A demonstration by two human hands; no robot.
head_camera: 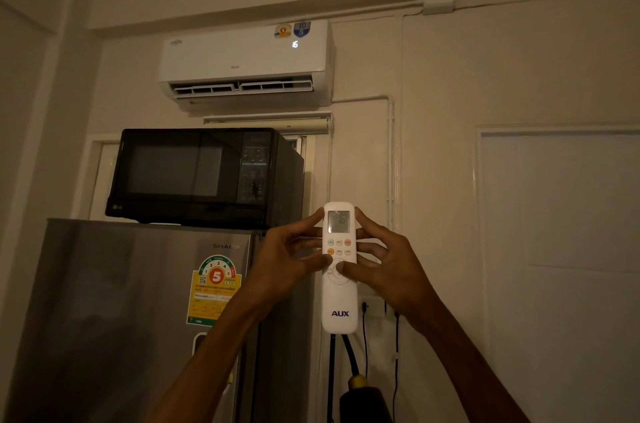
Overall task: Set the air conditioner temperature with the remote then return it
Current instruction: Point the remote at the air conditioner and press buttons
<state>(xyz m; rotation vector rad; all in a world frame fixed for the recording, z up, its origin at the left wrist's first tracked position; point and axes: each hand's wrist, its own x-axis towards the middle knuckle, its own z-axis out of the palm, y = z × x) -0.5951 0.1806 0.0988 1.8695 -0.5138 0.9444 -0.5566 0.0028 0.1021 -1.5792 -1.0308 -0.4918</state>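
Between both raised hands, the white remote (339, 266) stands upright, screen on top. The left hand (284, 263) and right hand (388, 266) each have a grip on its sides, both thumbs on the round button pad. Above, the air conditioner (246, 62) hangs on the wall over a black microwave (204, 176) sitting atop a silver fridge (138, 318).

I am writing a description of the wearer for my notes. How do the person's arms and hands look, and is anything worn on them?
Both forearms are bare up to the frame's lower edge; no sleeve shows. The left hand and right hand wear no glove, and no ring, watch or bracelet is visible. The dim light hides finer detail.
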